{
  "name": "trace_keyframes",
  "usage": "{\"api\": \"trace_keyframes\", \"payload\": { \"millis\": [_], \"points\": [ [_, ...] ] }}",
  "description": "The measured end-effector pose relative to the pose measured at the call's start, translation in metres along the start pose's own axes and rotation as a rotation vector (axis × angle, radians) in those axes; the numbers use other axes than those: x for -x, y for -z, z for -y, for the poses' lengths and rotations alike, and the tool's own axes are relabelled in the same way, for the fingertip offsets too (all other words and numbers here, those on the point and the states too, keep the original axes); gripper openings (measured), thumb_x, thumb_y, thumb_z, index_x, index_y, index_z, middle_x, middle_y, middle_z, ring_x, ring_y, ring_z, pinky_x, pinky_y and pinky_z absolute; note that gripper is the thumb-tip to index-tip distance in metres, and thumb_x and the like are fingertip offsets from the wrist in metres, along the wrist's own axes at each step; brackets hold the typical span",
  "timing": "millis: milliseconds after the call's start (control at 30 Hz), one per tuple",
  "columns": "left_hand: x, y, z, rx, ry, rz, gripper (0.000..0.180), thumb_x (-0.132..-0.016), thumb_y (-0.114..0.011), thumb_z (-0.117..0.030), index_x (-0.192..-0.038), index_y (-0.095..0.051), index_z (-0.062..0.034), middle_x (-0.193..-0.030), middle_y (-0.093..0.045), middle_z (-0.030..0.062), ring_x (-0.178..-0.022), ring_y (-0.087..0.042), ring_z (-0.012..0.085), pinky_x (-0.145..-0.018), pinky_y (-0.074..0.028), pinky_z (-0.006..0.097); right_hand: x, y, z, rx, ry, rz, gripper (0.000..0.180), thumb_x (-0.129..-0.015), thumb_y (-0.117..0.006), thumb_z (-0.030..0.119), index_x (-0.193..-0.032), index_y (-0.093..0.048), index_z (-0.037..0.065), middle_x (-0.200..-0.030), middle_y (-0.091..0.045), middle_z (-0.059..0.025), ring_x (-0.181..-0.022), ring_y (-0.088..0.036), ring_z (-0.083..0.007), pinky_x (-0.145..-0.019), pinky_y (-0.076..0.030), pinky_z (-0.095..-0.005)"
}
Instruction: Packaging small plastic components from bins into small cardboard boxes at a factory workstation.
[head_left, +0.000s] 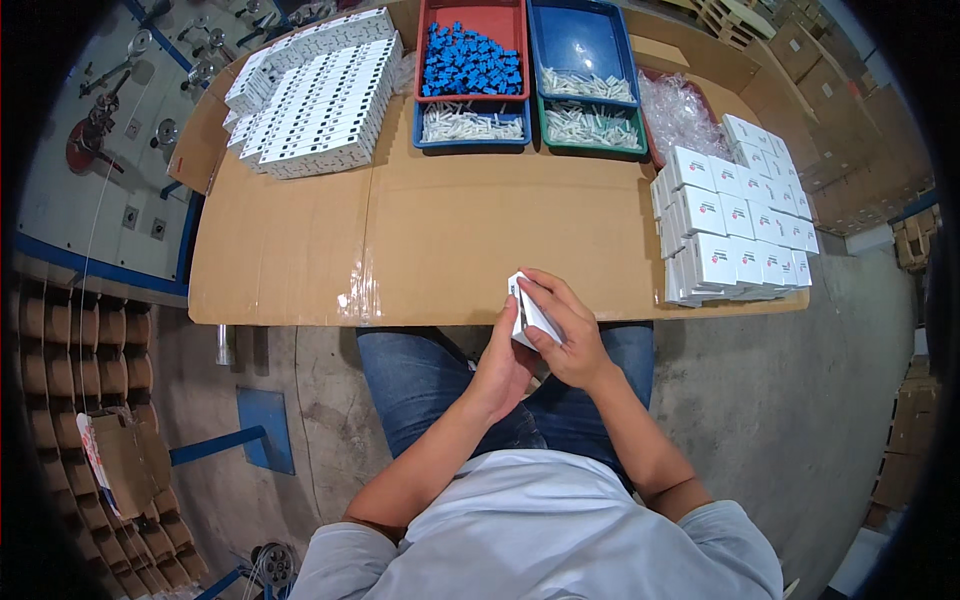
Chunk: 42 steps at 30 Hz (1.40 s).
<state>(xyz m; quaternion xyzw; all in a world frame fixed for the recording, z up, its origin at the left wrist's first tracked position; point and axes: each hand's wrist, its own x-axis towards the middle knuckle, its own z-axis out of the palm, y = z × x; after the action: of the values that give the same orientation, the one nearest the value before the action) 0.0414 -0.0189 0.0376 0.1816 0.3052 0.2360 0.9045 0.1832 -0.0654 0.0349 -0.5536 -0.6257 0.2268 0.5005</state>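
Head view shows both hands meeting at the near edge of the cardboard-covered table (430, 240), above the person's lap. The small white box (528, 312) sits between them, its long axis tilted away and to the left. The left hand (503, 368) cups it from below; the right hand (568, 335) closes over its right side, fingers curled on top. Finished white boxes (735, 225) are stacked well apart to the right, nearer the right hand.

Four trays (530, 95), two hands (545, 345)
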Motion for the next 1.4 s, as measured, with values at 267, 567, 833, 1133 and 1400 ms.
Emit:
{"api": "trace_keyframes", "payload": {
  "millis": [267,567,833,1133,1400],
  "points": [
    [-0.018,0.022,0.004,-0.201,-0.31,-0.178,0.07,-0.108,-0.034,-0.067,-0.144,-0.051,-0.0097,-0.13,-0.062,0.0084,-0.121,-0.06,0.017,-0.104,-0.049,0.034,-0.01,0.015,-0.006,-0.329,-0.255,0.164,0.067,-0.094,-0.074,0.025,-0.152,-0.049,0.002,-0.157,-0.049,-0.0176,-0.147,-0.045,-0.0335,-0.122,-0.032,-0.0425],
    [0.0,-0.003,-0.025,-0.062,-0.088,-0.08,0.083,-0.103,-0.022,-0.077,-0.138,-0.053,-0.0087,-0.122,-0.066,0.0116,-0.113,-0.067,0.0226,-0.095,-0.055,0.039,-0.018,0.024,-0.001,-0.006,-0.006,0.28,0.087,-0.078,-0.09,0.036,-0.151,-0.052,0.01,-0.161,-0.046,-0.017,-0.152,-0.039,-0.0375,-0.122,-0.035,-0.0459],
    [-0.001,-0.008,-0.017,-0.011,-0.122,-0.141,0.07,-0.106,-0.027,-0.071,-0.133,-0.054,-0.0122,-0.119,-0.066,0.0066,-0.109,-0.067,0.0192,-0.09,-0.055,0.037,-0.01,0.001,-0.018,0.034,0.217,0.144,0.066,-0.102,-0.061,0.042,-0.146,-0.052,-0.006,-0.148,-0.055,-0.0263,-0.136,-0.055,-0.0429,-0.114,-0.044,-0.0467],
    [-0.003,-0.016,-0.005,0.027,-0.218,-0.189,0.067,-0.107,-0.033,-0.069,-0.132,-0.056,-0.0112,-0.119,-0.067,0.0065,-0.113,-0.066,0.0199,-0.101,-0.05,0.041,0.007,-0.015,-0.028,-0.366,-0.109,0.01,0.076,-0.11,-0.035,0.057,-0.148,-0.051,-0.007,-0.142,-0.062,-0.0233,-0.129,-0.063,-0.0317,-0.108,-0.047,-0.0376],
    [-0.009,-0.008,-0.009,0.058,-0.265,-0.157,0.063,-0.108,-0.038,-0.063,-0.136,-0.055,-0.0087,-0.124,-0.067,0.0091,-0.114,-0.066,0.0202,-0.1,-0.052,0.039,0.011,-0.018,-0.052,-0.188,-0.243,-0.312,0.056,-0.113,-0.041,0.043,-0.126,-0.064,-0.007,-0.111,-0.074,-0.0133,-0.109,-0.069,-0.0218,-0.096,-0.051,-0.0331]
  ]
}}
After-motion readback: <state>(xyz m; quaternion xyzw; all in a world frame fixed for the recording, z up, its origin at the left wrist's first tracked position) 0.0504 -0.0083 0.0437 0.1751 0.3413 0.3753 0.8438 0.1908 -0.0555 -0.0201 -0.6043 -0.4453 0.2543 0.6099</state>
